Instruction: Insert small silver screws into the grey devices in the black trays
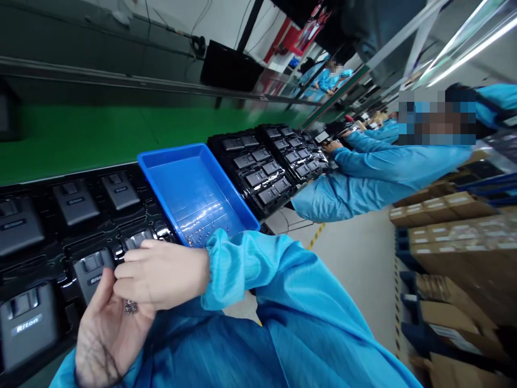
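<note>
My left hand (pixel 105 335) lies palm up at the bottom left, cradling a small cluster of metal parts (pixel 130 307). My right hand (pixel 159 275) sits just above it in a blue cuff (pixel 230 269), its fingers together and close to a black Riton device (pixel 93 272). What its fingertips touch is partly hidden. Several of these devices stand in a glossy black moulded tray (pixel 81 175). A blue plastic tray (pixel 194 191) next to it holds scattered tiny metal pieces (pixel 200 231).
Further black trays of devices (pixel 266 167) stand beyond the blue tray, with a co-worker's blue-sleeved hand (pixel 333 146) at their far end. A green work surface (pixel 100 134) runs alongside. Stacked cardboard boxes (pixel 456 253) stand on the right.
</note>
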`<state>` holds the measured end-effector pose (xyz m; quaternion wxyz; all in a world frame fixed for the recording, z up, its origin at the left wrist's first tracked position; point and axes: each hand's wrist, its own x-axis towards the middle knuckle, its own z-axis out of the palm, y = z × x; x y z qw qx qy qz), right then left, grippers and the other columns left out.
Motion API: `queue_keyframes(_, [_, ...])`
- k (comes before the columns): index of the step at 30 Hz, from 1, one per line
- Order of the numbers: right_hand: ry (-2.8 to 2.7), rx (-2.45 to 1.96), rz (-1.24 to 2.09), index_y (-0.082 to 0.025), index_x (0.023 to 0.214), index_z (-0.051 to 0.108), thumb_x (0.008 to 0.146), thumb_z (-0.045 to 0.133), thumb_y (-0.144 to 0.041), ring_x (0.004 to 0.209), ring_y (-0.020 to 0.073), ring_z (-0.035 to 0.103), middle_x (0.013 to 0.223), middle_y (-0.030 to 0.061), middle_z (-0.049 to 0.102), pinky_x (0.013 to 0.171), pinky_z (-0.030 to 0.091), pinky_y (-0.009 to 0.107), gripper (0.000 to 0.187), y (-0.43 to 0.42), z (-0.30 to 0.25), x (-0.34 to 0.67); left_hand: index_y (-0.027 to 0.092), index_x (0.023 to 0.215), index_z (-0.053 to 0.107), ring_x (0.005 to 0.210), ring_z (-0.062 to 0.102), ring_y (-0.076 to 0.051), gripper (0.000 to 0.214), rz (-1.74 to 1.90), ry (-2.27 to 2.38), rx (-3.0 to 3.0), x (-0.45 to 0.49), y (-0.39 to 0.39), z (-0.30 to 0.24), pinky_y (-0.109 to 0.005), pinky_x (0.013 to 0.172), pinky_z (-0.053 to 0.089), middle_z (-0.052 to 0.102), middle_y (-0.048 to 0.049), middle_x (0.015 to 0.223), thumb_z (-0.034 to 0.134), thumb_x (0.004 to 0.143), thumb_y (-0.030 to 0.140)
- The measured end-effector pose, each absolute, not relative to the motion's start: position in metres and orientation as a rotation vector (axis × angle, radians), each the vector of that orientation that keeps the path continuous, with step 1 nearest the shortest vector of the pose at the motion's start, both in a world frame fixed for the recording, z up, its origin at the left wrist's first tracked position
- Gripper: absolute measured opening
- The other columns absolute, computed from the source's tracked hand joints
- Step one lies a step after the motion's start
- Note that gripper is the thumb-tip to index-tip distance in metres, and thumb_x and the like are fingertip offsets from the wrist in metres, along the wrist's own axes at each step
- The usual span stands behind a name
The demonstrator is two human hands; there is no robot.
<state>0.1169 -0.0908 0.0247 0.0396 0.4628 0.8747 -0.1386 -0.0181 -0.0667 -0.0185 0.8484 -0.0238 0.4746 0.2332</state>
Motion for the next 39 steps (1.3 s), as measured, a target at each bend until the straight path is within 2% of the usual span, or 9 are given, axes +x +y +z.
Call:
queue_keyframes(7, [2.739,1.461,-0.361,-0.017,0.103,0.066,0.104,0.044,-0.022,0.106,0.0198,0.053,0.115,0.0060,0.065,0.089,0.040,0.036,0.023,-0.091,0.025,0.117,0.023,0.078,0.069,0.054,0.070,-0.011,0.055,0.517,1.079,-0.127,-0.020,-0.064,-0.013,-0.018,0.048,0.057,0.074,0.0049,0.068,0.023,0.108,0.032])
queue_keyframes(10, [2.740,1.462,-0.382,-0.017,0.101,0.065,0.105,0.044,-0.024,0.106,0.0194,0.052,0.117,0.0057,0.064,0.090,0.040,0.036,0.022,-0.090,0.030,0.120,0.025,0.078,0.069,0.053,0.069,-0.009,0.055,0.537,1.053,-0.159,-0.022,-0.064,-0.014,-0.016,0.047,0.055,0.075,0.0066,0.070,0.023,0.108,0.030])
queue_keyframes(12, [2.755,1.491,-0.422,-0.017,0.104,0.064,0.105,0.044,-0.025,0.106,0.0194,0.051,0.117,0.0055,0.064,0.089,0.040,0.036,0.022,-0.089,0.033,0.123,0.025,0.078,0.069,0.056,0.070,-0.010,0.056,0.546,1.015,-0.161,-0.025,-0.065,-0.018,-0.017,0.051,0.058,0.076,0.0059,0.073,0.022,0.107,0.028])
queue_keyframes(15, [2.833,1.555,-0.433,-0.016,0.107,0.064,0.104,0.047,-0.027,0.104,0.0198,0.050,0.114,0.0060,0.064,0.086,0.040,0.036,0.020,-0.088,0.031,0.130,0.023,0.083,0.073,0.068,0.076,-0.015,0.057,0.528,0.924,-0.095,-0.031,-0.066,-0.029,-0.026,0.066,0.065,0.078,0.0000,0.079,0.020,0.107,0.029])
queue_keyframes(19, [2.867,1.696,-0.392,-0.016,0.102,0.063,0.102,0.047,-0.023,0.098,0.0192,0.049,0.107,0.0056,0.064,0.085,0.040,0.034,0.017,-0.088,0.023,0.141,0.016,0.111,0.076,0.104,0.075,-0.025,0.052,0.547,0.575,0.037,-0.038,-0.070,-0.049,-0.040,0.089,0.063,0.077,-0.0143,0.113,0.029,0.106,0.040])
queue_keyframes(22, [2.886,1.784,-0.331,-0.017,0.097,0.061,0.101,0.048,-0.022,0.094,0.0192,0.050,0.101,0.0059,0.064,0.083,0.040,0.034,0.014,-0.087,0.017,0.151,0.014,0.137,0.064,0.125,0.065,-0.028,0.052,0.529,0.318,0.018,-0.038,-0.072,-0.057,-0.042,0.101,0.057,0.065,-0.0192,0.137,0.038,0.105,0.046])
queue_keyframes(25, [3.000,1.861,-0.245,-0.018,0.091,0.058,0.096,0.051,-0.018,0.088,0.0187,0.051,0.095,0.0059,0.064,0.082,0.042,0.033,0.009,-0.088,0.013,0.162,0.017,0.155,0.044,0.136,0.055,-0.026,0.058,0.502,0.230,-0.048,-0.036,-0.073,-0.060,-0.041,0.109,0.052,0.056,-0.0161,0.148,0.039,0.105,0.046])
queue_keyframes(29, [3.092,1.979,-0.183,-0.019,0.087,0.054,0.092,0.052,-0.013,0.083,0.0184,0.053,0.087,0.0041,0.063,0.081,0.042,0.034,0.009,-0.091,0.012,0.178,0.010,0.162,0.024,0.141,0.051,-0.028,0.070,0.510,0.321,-0.026,-0.035,-0.076,-0.058,-0.042,0.112,0.051,0.049,-0.0177,0.153,0.040,0.104,0.047])
queue_keyframes(39, [2.889,2.022,-0.151,-0.020,0.085,0.054,0.090,0.055,-0.012,0.081,0.0186,0.054,0.085,0.0037,0.064,0.076,0.043,0.034,0.010,-0.083,-0.026,0.195,0.003,0.155,0.036,0.128,0.063,-0.030,0.067,0.518,0.516,-0.148,-0.027,-0.083,-0.045,-0.044,0.107,0.047,0.059,-0.0215,0.145,0.035,0.105,0.048])
